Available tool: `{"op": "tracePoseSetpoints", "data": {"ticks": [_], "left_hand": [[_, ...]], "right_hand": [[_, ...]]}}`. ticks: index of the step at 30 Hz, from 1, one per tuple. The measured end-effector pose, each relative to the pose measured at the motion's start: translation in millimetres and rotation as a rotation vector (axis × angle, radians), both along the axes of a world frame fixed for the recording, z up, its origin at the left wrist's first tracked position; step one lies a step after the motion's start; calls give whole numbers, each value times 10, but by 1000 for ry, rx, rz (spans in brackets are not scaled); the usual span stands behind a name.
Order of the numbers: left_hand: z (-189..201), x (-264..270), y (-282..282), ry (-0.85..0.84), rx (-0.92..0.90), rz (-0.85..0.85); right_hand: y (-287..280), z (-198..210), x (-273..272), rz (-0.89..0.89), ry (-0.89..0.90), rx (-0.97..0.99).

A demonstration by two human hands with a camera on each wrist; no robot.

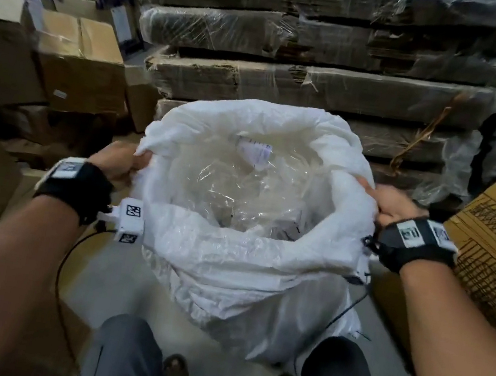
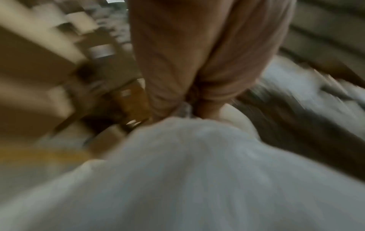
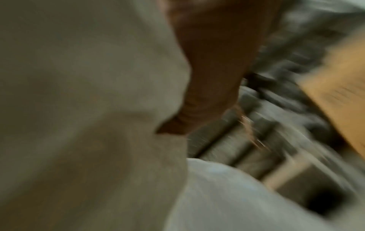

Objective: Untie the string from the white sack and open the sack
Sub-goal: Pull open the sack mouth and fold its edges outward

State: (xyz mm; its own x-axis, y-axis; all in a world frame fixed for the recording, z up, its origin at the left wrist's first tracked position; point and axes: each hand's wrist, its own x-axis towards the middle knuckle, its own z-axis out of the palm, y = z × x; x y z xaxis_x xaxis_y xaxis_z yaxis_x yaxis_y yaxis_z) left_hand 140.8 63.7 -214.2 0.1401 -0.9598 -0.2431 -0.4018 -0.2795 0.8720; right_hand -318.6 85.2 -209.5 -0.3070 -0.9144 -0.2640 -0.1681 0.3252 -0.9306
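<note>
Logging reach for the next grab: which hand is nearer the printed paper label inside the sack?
Right, narrowly. The label lies inside, toward the far rim. The right hand grips the sack's right rim, the left hand the left rim.

Dim warehouse light; head view sharp, both wrist views heavily motion-blurred

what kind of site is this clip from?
Probably a warehouse or stockroom. Stacked brown cardboard boxes stand on the left, shrink-wrapped bundles of flat cardboard are piled behind, and the open white woven sack stands on a bare concrete floor.
</note>
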Motion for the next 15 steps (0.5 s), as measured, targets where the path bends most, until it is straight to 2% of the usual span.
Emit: {"op": "tracePoseSetpoints", "data": {"ticks": [1, 3, 5, 7, 9, 11, 12, 13, 15], "left_hand": [[16, 21, 123, 207, -19, 91], [-35, 25, 291, 317, 55, 129], [-118, 47, 318, 341, 144, 86], [-6, 73, 261, 320, 202, 72], [241, 104, 111, 234, 133, 116], [563, 51, -31, 152, -54, 83], [749, -35, -115, 50, -153, 39], [925, -146, -215, -127, -218, -55], [1102, -402, -512, -589, -239, -268]], "right_hand": [[77, -72, -70, -11, -45, 31], [171, -234, -189, -36, -209, 102], [163, -281, -206, 45, -244, 168], [26, -47, -182, 99, -167, 220], [-183, 375, -154, 170, 96, 292], [-431, 790, -103, 357, 602, 287], [-553, 951, -31, 401, 887, 222], [-649, 1085, 82, 419, 1111, 118], [-872, 1215, 395, 507, 1340, -109]]}}
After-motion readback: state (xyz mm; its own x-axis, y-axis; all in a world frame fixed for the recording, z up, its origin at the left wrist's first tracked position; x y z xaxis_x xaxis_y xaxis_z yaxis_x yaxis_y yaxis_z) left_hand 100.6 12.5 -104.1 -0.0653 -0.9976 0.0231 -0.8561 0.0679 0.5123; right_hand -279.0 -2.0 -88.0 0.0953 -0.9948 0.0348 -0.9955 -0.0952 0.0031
